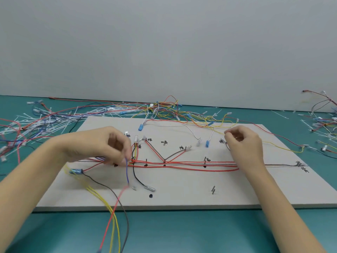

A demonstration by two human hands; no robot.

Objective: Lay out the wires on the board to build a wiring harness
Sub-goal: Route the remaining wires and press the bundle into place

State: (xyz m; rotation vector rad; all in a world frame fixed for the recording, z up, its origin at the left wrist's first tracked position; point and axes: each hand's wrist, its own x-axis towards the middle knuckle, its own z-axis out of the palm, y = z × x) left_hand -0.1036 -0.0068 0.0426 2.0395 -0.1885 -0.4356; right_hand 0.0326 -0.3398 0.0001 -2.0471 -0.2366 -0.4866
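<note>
Running along the middle of the board [182,194], a bundle of red wires [182,164] with a dark one among them already follows the row of pegs from left to right, and two short branches rise from it toward the labelled marks at the back. I judge the trunk of the harness well begun but far from finished. A blue wire [127,172] and a black wire [135,177] hang down from the trunk with their ends loose near the front pegs, while yellow wires [102,198] and another red one trail off the board's near edge. A white wire with blue terminals [182,126] lies unrouted across the back of the board.

The left hand [102,145] has its fingers curled down onto the trunk's left end, pinching the top of the blue wire. The right hand [242,141] is curled at the back right, fingertips drawn together over a dark wire end by a label; whether it truly grips that wire I cannot tell.

Beyond the board, a heap of spare wires [164,110] and white cable ties [45,121] litters the teal worktop [182,232].
</note>
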